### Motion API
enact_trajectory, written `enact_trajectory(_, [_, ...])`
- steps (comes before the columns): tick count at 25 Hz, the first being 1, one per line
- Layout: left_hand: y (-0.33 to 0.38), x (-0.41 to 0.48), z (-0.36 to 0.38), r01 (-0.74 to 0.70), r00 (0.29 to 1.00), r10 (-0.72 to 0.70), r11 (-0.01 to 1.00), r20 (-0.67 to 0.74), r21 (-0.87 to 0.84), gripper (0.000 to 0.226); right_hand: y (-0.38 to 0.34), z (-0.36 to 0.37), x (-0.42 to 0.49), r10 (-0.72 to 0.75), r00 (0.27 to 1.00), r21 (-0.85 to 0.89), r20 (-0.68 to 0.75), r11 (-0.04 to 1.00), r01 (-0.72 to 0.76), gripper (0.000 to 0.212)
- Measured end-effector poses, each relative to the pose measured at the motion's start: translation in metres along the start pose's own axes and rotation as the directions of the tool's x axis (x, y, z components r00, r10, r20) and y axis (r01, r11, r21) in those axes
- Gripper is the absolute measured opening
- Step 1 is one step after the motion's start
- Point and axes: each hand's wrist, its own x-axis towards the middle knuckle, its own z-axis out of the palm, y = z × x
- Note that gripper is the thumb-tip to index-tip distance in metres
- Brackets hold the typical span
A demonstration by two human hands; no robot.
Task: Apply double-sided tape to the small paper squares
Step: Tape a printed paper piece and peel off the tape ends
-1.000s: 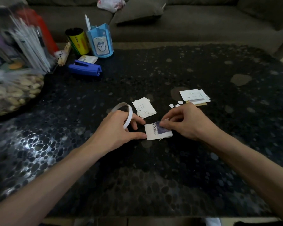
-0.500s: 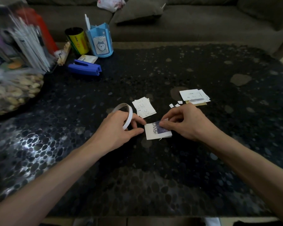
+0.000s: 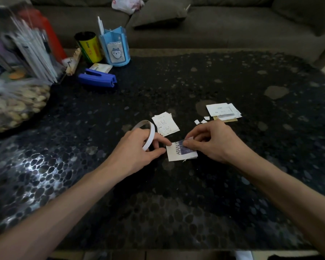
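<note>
right fingers [image 3: 194, 147]: thumb and forefinger curled, pinching the far-right corner of the paper square [image 3: 176, 156]; other fingers tucked behind
pinch detail: a pale edge lifts at the pinch; tape or paper, can't tell
right hand [image 3: 214, 142]: covers the square's right edge, forearm running to near right
paper square: lies on the table [image 3: 176, 194] between both hands, mid-scene; dark purple patch [image 3: 185, 150] on its far-right part, white margin on left and near sides
left fingers [image 3: 162, 141]: forefinger tip touches the square's left edge; thumb tip just beside the same edge, nearer
left hand [image 3: 137, 152]: grips the tape roll [image 3: 149, 135], a thin white ring standing on edge, curled fingers through it; roll sits left of the square, not touching it
receipt stack [image 3: 165, 124]: just beyond the left fingers, apart from the square
white scraps [image 3: 201, 121]: small bits just beyond the right hand
paper pile [image 3: 223, 111]: beyond the scraps, far right of the hands
far left: blue stapler [image 3: 98, 78], blue pen holder [image 3: 114, 47], yellow can [image 3: 88, 46], well apart from the work
left edge: bag of nuts [image 3: 13, 106], blurred
</note>
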Motion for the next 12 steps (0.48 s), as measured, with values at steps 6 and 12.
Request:
enact_trajectory(6, [0.0013,-0.0004,-0.0017,0.043,0.999,-0.043,0.999,-0.027,0.015,0.025,0.0016,0.0004,0.0004,0.0,1.0,0.008,0.004,1.0,0.0,0.011])
enact_trajectory(12, [0.0013,-0.0008,-0.0012,0.042,0.998,-0.042,0.999,-0.038,0.008,0.027,0.0029,0.0014,0.0007,-0.008,1.0,0.007,-0.005,1.0,0.008,0.012])
